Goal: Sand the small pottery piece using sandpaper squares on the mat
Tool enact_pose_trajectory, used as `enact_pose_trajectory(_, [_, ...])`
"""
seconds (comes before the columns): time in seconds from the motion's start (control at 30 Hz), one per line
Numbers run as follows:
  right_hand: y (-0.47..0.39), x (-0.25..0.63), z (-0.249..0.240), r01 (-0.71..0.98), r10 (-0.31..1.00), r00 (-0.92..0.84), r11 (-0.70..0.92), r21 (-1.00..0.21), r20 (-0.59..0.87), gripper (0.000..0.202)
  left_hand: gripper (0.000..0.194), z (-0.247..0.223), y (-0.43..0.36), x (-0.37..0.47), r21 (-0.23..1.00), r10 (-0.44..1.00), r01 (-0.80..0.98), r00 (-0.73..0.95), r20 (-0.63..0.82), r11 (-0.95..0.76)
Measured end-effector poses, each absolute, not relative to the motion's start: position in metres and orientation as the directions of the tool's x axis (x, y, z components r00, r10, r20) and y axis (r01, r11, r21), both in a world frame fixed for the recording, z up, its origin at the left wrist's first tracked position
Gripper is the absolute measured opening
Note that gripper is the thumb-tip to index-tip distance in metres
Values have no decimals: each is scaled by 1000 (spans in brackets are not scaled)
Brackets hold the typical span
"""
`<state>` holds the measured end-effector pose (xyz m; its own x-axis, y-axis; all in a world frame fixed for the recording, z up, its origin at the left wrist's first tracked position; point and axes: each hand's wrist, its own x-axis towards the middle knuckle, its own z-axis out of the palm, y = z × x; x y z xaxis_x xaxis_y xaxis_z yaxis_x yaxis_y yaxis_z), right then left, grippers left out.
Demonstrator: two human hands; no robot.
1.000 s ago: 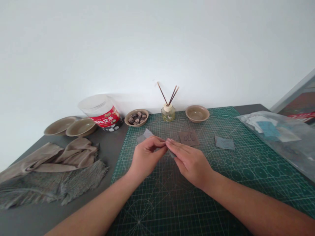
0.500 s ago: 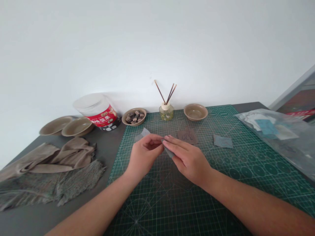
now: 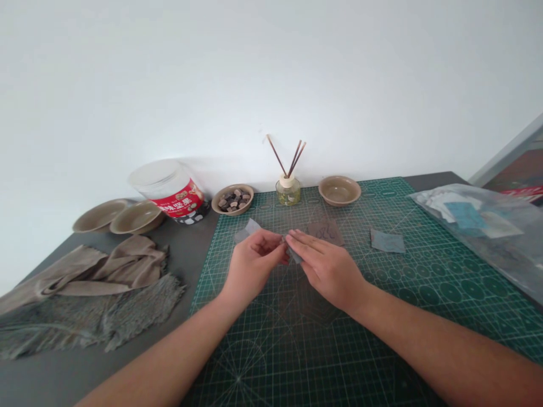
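Over the middle of the green cutting mat, the right hand has a small grey piece beneath its flattened fingers, one corner showing below them. The left hand curls its thumb and fingers together at the piece's near-left side; whether they pinch the piece itself or something small against it is hidden. With so little of the piece exposed, it could skew or crease if the two hands pressed unevenly, and anything concealed there could slip out were the left fingertips to loosen. The fingertips almost meet, so they could also get in each other's way. Just beyond the right fingers, a brown square with dark marking lies flat, and a pale piece sits close to the left knuckles; either could be nudged by a careless forward push. A blue-grey piece lies well apart to the right, at less risk. Farther back, the glass bottle with sticks stands between a bowl of small blocks and another bowl; a long, low reach could knock the bottle over.
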<state>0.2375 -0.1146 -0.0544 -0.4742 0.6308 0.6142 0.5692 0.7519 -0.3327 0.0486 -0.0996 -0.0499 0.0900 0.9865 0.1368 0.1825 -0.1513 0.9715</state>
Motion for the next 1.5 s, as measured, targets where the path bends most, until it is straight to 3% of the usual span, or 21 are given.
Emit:
enact_pose_trajectory(0.27, [-117, 237, -54, 553, 613, -479, 767, -326, 629, 45, 12, -49, -103, 49, 961, 981, 208, 99, 166, -183])
enact_pose_trajectory(0.47, [-110, 242, -57, 643, 817, -353, 566, -516, 457, 41, 15, -47, -102, 49, 979, 980, 114, 122, 157, -171])
enact_pose_trajectory(0.57, [-110, 242, -51, 619, 849, -253, 511, -597, 465, 37, 17, -47, -99, 47, 977, 973, 102, 154, 171, -188])
enact_pose_trajectory(0.77, [-112, 240, -50, 404, 905, -104, 417, -814, 412, 31, 18, -48, -97, 48, 977, 967, 52, 165, 196, -207])
enact_pose_trajectory(0.97, [-106, 236, -56, 26, 978, -102, 187, -982, 183, 31, 24, -45, -101, 53, 988, 978, 52, 160, 133, -143])
enact_pose_trajectory(1.07, [-108, 232, -51, -251, 990, -140, -14, -968, 22, 28, 19, -47, -100, 49, 975, 980, 148, 130, 148, -167])
enact_pose_trajectory(1.17, [-109, 232, -47, -414, 976, -202, -156, -897, -77, 28, 17, -48, -98, 44, 959, 979, 216, 123, 160, -184])
enact_pose_trajectory(1.5, [-109, 236, -44, -521, 952, -286, -249, -816, -108, 22, 14, -47, -99, 42, 929, 962, 256, 136, 238, -266])
